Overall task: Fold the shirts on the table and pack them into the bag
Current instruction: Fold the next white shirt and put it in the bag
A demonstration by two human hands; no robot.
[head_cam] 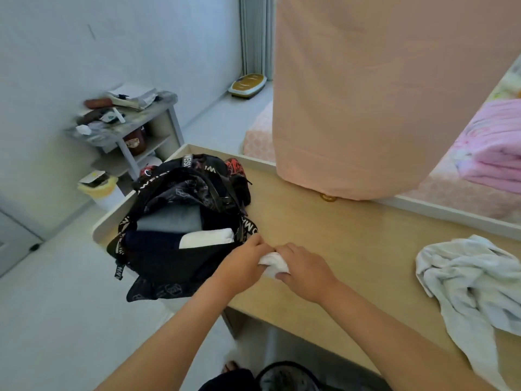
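Currently both grips wrap same item: left grip (242, 266) and right grip (304, 269), fingers curled round small bundled white shirt (273, 263), one grip per end. Bundle low over bench (338, 235), just beside right side of open black bag (180, 258); contact with bench unclear. Bag at left end of bench, already holding folded grey garment (169, 220), navy garment (152, 244), folded white piece (207, 238). Crumpled white shirt (473, 277) lies well to right, draping over near edge. Peach cloth (380, 94) hangs behind.
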